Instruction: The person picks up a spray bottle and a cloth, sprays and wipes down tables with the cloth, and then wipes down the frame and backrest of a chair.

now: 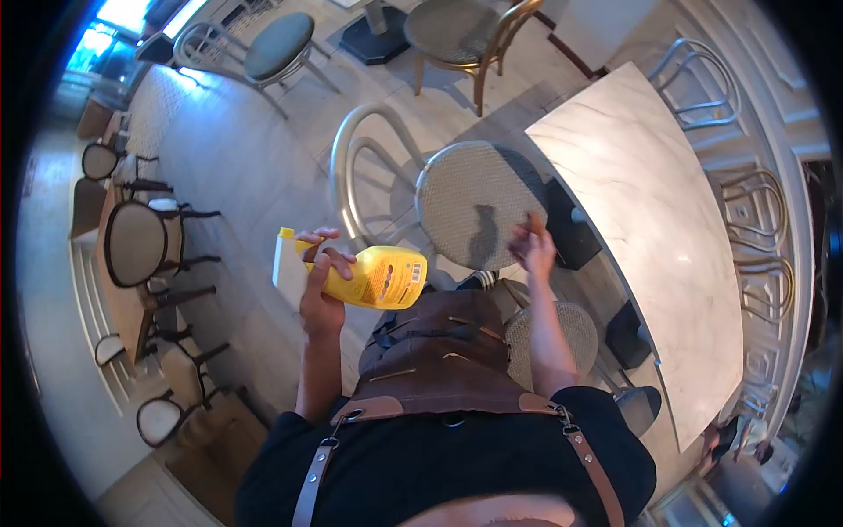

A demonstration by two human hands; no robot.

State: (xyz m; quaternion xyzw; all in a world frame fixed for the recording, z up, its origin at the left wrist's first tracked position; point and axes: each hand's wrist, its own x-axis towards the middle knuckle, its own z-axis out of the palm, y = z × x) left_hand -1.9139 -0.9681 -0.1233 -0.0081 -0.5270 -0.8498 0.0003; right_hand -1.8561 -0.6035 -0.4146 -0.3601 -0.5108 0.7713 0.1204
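A yellow spray bottle point(376, 277) with a white and yellow spray head lies tilted on its side in the air. My left hand point(327, 277) is closed around its neck, just below the head. My right hand point(533, 246) is over the right edge of a round woven chair seat point(461, 198). Its fingers are loosely bent and apart, and I see nothing in them; whether they touch the seat I cannot tell. The seat belongs to a chair with a curved metallic backrest point(342, 176). A shadow falls across the weave.
A long marble-topped table point(645, 211) curves along my right, with chairs point(760, 211) on its far side. Another woven seat point(562, 342) is close by my right forearm. More chairs stand ahead point(279, 46) and to the left point(136, 241), on a tiled floor point(237, 167).
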